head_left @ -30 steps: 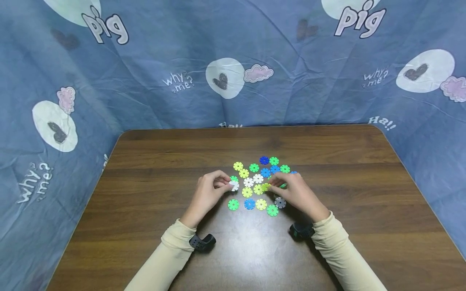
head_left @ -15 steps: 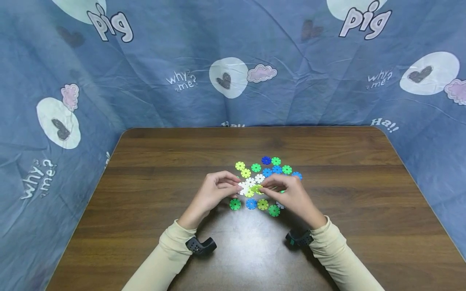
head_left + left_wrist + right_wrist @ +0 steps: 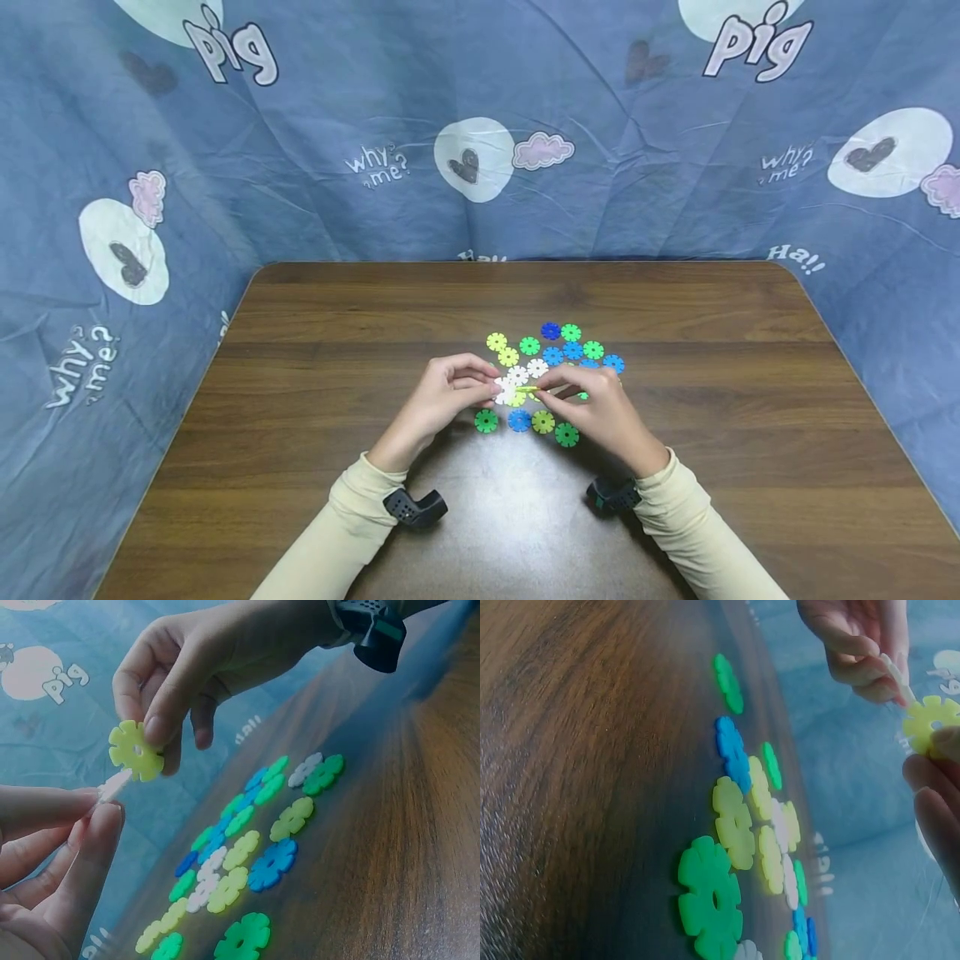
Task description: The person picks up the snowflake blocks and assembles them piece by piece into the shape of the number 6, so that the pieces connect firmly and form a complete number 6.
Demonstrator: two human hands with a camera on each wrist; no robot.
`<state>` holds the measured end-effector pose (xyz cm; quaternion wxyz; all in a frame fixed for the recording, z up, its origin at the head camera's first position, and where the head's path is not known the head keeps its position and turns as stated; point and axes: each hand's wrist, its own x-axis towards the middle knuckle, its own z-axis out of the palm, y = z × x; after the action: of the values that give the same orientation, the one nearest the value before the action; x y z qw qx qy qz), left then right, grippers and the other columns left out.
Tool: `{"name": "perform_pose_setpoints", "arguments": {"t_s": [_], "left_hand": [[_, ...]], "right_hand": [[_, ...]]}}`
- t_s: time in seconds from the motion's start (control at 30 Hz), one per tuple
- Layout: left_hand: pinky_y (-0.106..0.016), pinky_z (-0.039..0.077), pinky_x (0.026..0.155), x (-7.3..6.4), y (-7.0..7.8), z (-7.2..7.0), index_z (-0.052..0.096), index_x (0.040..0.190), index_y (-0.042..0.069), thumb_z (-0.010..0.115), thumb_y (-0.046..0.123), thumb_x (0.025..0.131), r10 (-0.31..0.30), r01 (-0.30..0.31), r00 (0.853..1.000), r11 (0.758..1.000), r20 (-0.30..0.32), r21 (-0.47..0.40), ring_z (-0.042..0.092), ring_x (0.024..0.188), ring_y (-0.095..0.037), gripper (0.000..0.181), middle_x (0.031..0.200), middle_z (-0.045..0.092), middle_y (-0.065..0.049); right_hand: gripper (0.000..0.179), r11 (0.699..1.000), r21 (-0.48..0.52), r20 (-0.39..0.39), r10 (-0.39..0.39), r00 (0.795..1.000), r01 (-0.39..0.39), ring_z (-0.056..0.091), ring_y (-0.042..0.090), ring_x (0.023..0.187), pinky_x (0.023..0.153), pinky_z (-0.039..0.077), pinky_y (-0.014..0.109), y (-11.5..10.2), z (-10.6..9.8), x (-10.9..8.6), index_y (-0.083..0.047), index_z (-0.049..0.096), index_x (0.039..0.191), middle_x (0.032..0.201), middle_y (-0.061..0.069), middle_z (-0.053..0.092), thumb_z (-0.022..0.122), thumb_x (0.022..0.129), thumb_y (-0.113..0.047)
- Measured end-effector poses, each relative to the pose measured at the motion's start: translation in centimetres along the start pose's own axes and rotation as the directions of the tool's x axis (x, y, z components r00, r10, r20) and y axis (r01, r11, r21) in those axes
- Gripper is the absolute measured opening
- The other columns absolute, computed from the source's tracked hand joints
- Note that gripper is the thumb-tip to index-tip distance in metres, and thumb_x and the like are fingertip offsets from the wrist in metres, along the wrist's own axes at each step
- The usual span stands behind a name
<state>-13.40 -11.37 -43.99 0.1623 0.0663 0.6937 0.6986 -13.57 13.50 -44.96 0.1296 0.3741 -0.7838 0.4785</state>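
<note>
Between thumb and fingers, my left hand (image 3: 457,392) pinches a white notched plastic disc (image 3: 114,784). My right hand (image 3: 600,408) pinches a yellow notched disc (image 3: 135,751), turned edge-on in the head view. Both discs are held above the table, and their rims meet at a notch in the wrist views; how deep they interlock I cannot tell. Below lie several loose discs, among them a green disc (image 3: 486,421), a blue disc (image 3: 519,420) and a yellow-green disc (image 3: 543,422). My right hand covers part of the spread in the head view.
The brown wooden table (image 3: 337,333) extends around the discs. Toward the back sit a dark blue disc (image 3: 551,331) and another green disc (image 3: 571,332). A printed blue cloth (image 3: 315,108) hangs behind the table. Each wrist wears a black band (image 3: 415,507).
The hands have come closer together over the discs, bringing the white disc to the yellow one. The yellow disc has turned from face-up to edge-on in the head view.
</note>
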Motion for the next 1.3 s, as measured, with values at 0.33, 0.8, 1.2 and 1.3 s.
{"name": "perform_pose_setpoints", "arguments": {"t_s": [0.33,0.8,1.2,1.3], "left_hand": [[-0.037,0.065,0.081,-0.03,-0.02,0.07,0.063,0.118,-0.017,0.069,-0.006,0.092,-0.008,0.008,1.0,1.0,-0.006,-0.02,0.073,0.078,-0.012,0.029,0.104,0.072,-0.026],[-0.031,0.065,0.076,-0.29,0.03,0.31,0.064,0.115,-0.016,0.07,-0.006,0.091,-0.002,0.002,1.0,1.0,-0.001,-0.02,0.073,0.075,-0.014,0.026,0.102,0.07,-0.032],[-0.038,0.066,0.075,-0.57,0.37,0.41,0.066,0.108,-0.016,0.072,-0.008,0.09,0.036,-0.036,0.999,0.999,-0.009,0.017,0.073,0.071,-0.01,0.021,0.087,0.076,-0.011],[-0.041,0.066,0.076,-0.6,0.4,0.39,0.065,0.108,-0.018,0.072,-0.009,0.089,0.034,-0.034,0.999,0.999,-0.006,0.001,0.073,0.07,-0.011,0.022,0.086,0.076,-0.011]], "right_hand": [[0.022,0.998,-0.04,-0.005,-0.056,0.998,0.055,0.078,0.018,0.076,0.069,0.063,0.022,0.07,0.25,-0.04,-0.005,0.077,0.097,0.088,0.007,0.08,0.078,0.082,0.011],[0.022,0.988,-0.092,0.0,-0.128,0.992,0.127,0.078,0.018,0.08,0.069,0.063,0.023,-0.07,0.56,-0.03,-0.003,0.077,0.097,0.09,0.007,0.08,0.081,0.08,0.009],[0.027,0.968,-0.158,-0.002,-0.198,0.98,0.195,0.078,0.016,0.075,0.071,0.062,0.021,-0.51,0.53,-0.02,-0.004,0.078,0.093,0.087,0.007,0.08,0.085,0.072,0.013],[0.027,0.971,-0.146,-0.006,-0.194,0.981,0.191,0.078,0.017,0.076,0.072,0.062,0.02,-0.6,0.68,-0.03,-0.004,0.078,0.093,0.087,0.007,0.081,0.085,0.073,0.012]]}}
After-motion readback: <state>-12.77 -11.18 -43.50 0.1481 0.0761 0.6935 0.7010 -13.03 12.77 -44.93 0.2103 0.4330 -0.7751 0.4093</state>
